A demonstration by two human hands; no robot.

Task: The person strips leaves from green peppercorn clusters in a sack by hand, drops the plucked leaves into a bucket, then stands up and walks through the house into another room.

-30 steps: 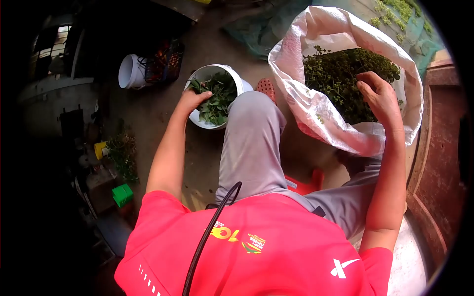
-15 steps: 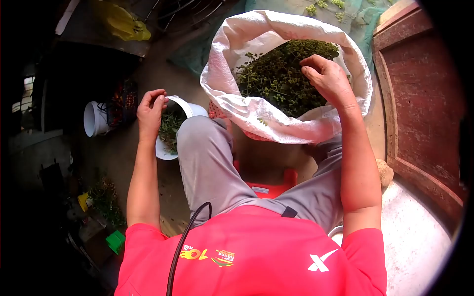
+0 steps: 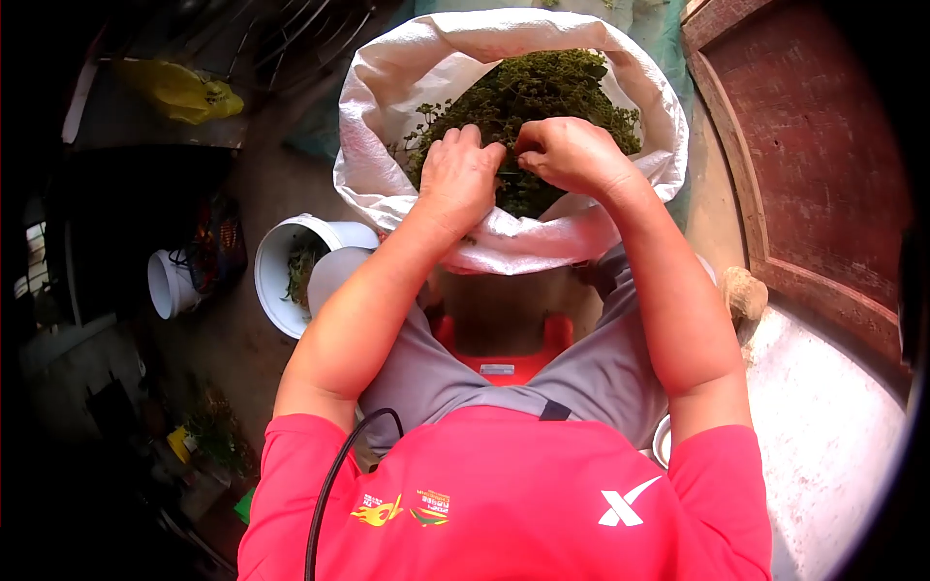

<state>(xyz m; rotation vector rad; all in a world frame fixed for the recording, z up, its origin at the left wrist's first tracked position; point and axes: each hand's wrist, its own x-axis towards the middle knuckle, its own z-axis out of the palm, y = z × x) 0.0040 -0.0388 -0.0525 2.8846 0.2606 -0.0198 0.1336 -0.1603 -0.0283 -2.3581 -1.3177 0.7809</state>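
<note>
Hands, two, bare, both over the near half of the sack's mouth. Left hand (image 3: 457, 179): back uppermost, fingers bent and reached down to the sprigs; whether anything is gripped cannot be told. Right hand (image 3: 573, 155): brought in from the right, thumb and forefinger drawn together, tips turned toward the left hand; whether a stem is pinched cannot be told.

Green sprigs with small round clusters (image 3: 542, 87), one heap: held inside the white woven sack (image 3: 523, 247), beneath and beyond both hands. Neither hand is clearly nearer. The sack's mouth is longest from left to right, across the forearms; the lie of single stems is hidden.

White round bucket (image 3: 355, 235): placed left of the sack and nearer the body, with green leafy cuttings (image 3: 302, 275) contained.
</note>
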